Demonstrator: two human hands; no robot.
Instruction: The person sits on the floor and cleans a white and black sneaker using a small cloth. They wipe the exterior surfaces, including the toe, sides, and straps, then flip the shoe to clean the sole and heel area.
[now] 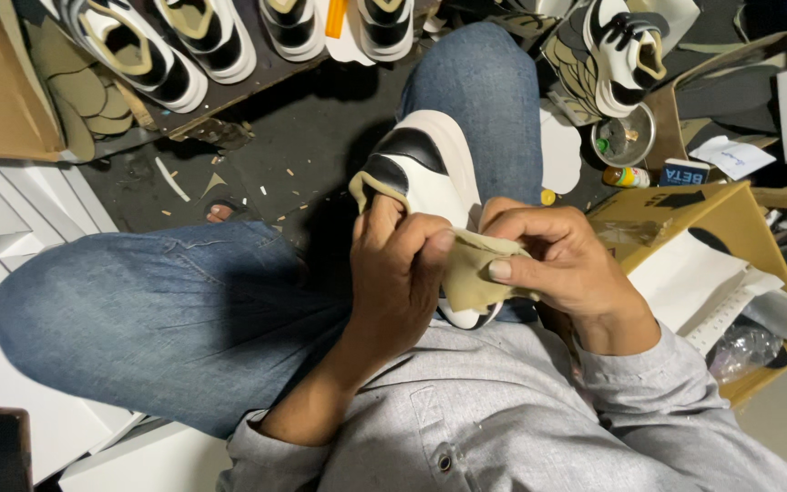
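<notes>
While the person sits cross-legged, blue jeans [166, 310] fill the frame from 9 o'clock to centre, with a grey shirt [503, 410] at 6 o'clock. White flat boxes [11, 228] lie at 9 o'clock; an open cardboard box [730, 228] with white paper sits at 3 o'clock. A row of finished black-and-white sneakers [184, 36] runs along 12 o'clock on a dark board. At centre, a white-and-black sneaker [430, 173] rests on the lap against the raised knee. Left hand [398, 273] curled shut around its heel end, thumb pressing the tan insole [471, 269]. Right hand [557, 260] pinches the same insole's edge between thumb and bent fingers, at 3 o'clock of the left. Small yellow-capped bottle [626, 176] at 2 o'clock.
</notes>
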